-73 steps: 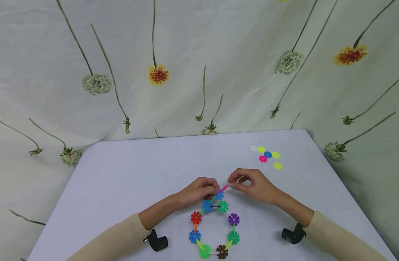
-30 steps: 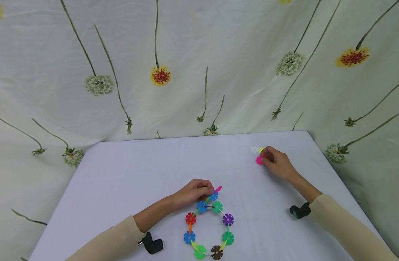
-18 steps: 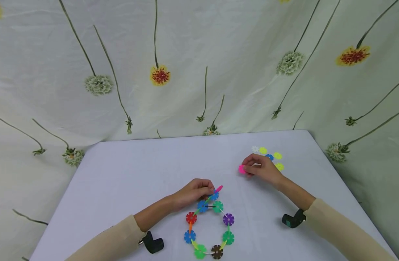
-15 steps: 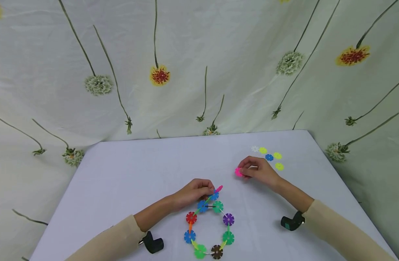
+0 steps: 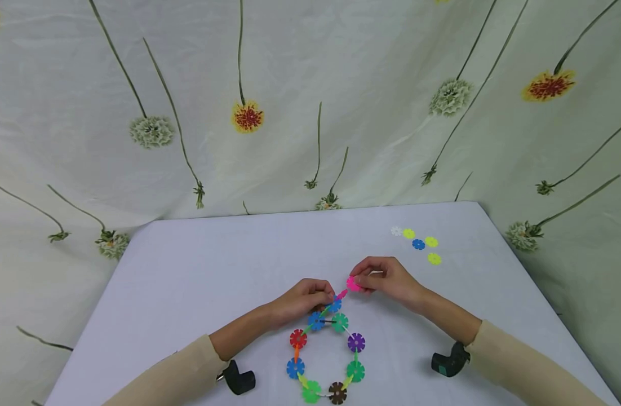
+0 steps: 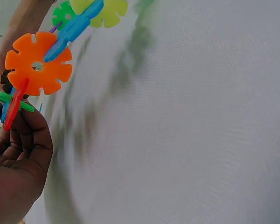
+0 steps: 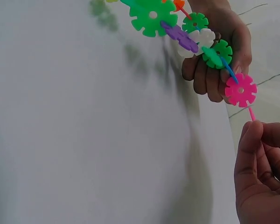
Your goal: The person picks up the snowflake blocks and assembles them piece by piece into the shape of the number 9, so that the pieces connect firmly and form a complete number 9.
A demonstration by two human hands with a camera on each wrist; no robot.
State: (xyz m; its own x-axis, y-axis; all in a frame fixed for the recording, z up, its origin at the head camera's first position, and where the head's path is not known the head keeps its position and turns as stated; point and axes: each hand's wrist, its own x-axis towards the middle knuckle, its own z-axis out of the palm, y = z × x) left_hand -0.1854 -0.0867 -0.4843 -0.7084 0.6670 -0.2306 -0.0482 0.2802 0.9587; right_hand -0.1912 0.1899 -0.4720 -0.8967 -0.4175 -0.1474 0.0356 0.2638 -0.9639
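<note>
A ring of slotted plastic snowflake discs, including a red disc point(image 5: 298, 338) and a purple disc point(image 5: 356, 342), hangs together as a chain in many colours. My left hand point(image 5: 302, 301) pinches it at the top, by the upper blue disc point(image 5: 334, 304). Beyond that joint a pink disc point(image 7: 241, 90) sticks out from the chain. Between thumb and fingertips, my right hand point(image 5: 389, 282) pinches a second pink disc point(image 5: 353, 283). In the right wrist view this disc is edge-on, its tip right at the first one's rim. An orange disc point(image 6: 25, 58) shows large in the left wrist view.
Several loose discs lie at the back right of the white table point(image 5: 214, 254): a white disc point(image 5: 395, 230), a blue disc point(image 5: 418, 244) and yellow ones, such as a yellow disc point(image 5: 434, 259). A flower-patterned cloth point(image 5: 290, 67) hangs behind the table.
My right hand went to the loose discs, picked up a pink disc and brought it down and left to the chain's pink end. The left hand kept its grip on the chain.
</note>
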